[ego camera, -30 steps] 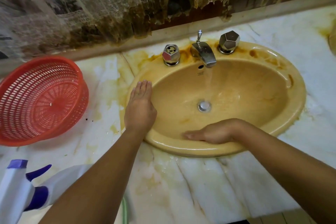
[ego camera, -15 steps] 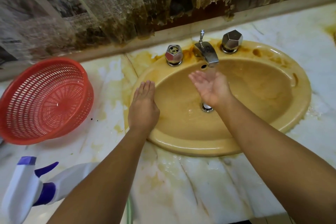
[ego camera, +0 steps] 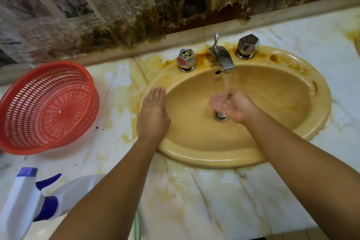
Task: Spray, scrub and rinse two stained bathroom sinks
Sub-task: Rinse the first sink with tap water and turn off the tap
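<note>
Two bare hands logged. Left hand (ego camera: 153, 117): back side shown, smooth, knuckles faintly marked just behind the fingers. Left-hand fingers (ego camera: 155, 93): four seen, short, blunt-tipped; nails not resolved. Right hand (ego camera: 233, 107): palm side shown, creases faintly seen behind the fingers. Right-hand fingers (ego camera: 216, 103): blurred, detail lost. Left forearm (ego camera: 109, 191) and right forearm (ego camera: 302, 161): bare from behind the wrists to the frame edge, widening away from the fingers.

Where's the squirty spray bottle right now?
In the head view, the spray bottle lies at the bottom left on the marble counter, nearer the person than the red basket and just left of the left forearm.
</note>
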### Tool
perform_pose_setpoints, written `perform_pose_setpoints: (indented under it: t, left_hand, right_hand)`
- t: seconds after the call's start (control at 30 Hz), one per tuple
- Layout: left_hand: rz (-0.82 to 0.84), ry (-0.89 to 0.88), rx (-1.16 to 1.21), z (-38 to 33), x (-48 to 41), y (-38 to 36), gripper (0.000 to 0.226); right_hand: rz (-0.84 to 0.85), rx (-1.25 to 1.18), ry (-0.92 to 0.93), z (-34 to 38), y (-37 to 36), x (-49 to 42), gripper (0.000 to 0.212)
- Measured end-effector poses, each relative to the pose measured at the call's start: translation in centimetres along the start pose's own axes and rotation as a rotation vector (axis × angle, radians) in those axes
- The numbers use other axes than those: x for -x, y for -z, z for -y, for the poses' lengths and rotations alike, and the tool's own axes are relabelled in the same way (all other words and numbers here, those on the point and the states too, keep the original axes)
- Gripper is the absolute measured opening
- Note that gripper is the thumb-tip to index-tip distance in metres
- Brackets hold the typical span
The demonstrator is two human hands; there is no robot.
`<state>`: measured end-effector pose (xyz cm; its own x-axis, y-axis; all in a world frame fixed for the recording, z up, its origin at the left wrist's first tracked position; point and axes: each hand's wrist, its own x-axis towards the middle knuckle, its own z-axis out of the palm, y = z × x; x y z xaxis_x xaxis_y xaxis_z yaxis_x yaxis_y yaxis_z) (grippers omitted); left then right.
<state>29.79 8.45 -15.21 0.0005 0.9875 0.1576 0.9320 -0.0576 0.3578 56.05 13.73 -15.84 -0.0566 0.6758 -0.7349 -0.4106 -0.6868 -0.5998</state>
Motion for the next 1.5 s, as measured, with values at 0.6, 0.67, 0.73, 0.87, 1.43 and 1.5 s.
perform_pose_setpoints:
  t: [0.6,0.67,0.73,0.87,1.43,1.5]
  left_hand:
    - [0.388,-0.211,-0.073,-6.0,2.3,-0.9,0.058]
    - [0.498,-0.054,0.263,-8.5,1.4,-2.1,0.051]
    - [0.543,0.287,0.703,-11.4,-0.3,-3.5,0.036]
    - [0.433,1.034,1.527,-16.1,-5.6,-4.8,0.019]
    - [0.689,1.122,1.6,-21.0,-6.4,-5.9,0.04]
    - [0.324,1.249,1.826,-19.6,-7.0,-6.2,0.039]
  right_hand:
    - [0.04,1.959,-0.131,0.4,5.9,9.6,0.055]
    - [-0.069,2.016,0.006,1.2,7.8,9.6,0.051]
    - [-0.044,2.019,0.179,0.8,8.6,10.4,0.047]
    - [0.101,2.032,0.613,-1.5,10.9,12.5,0.061]
    - [0.23,2.152,0.852,8.7,20.4,5.8,0.061]
    - [0.235,2.169,0.885,8.8,20.0,5.3,0.068]
